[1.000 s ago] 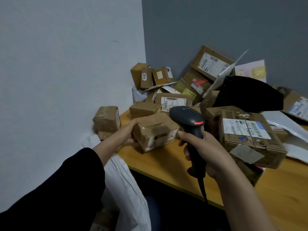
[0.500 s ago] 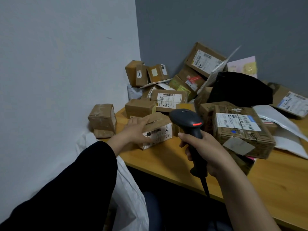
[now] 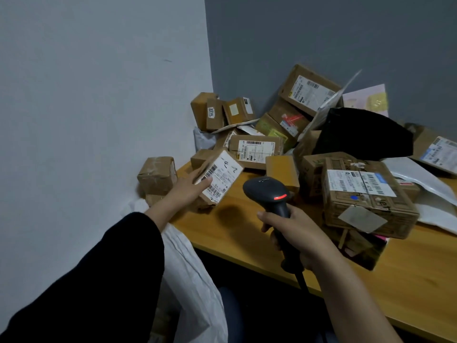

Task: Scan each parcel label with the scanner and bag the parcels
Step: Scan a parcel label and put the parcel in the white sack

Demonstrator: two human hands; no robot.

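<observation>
The small parcel stands tipped on its lower edge near the left end of the table, label facing the person. The left hand props it with nearly straight fingers lying over the barcode end, thumb hidden. I'd slide those fingers clear of the bars first. The right hand is wrapped tight round the scanner, its red light on; aim its nose squarely at the label, with the white bag waiting just below
</observation>
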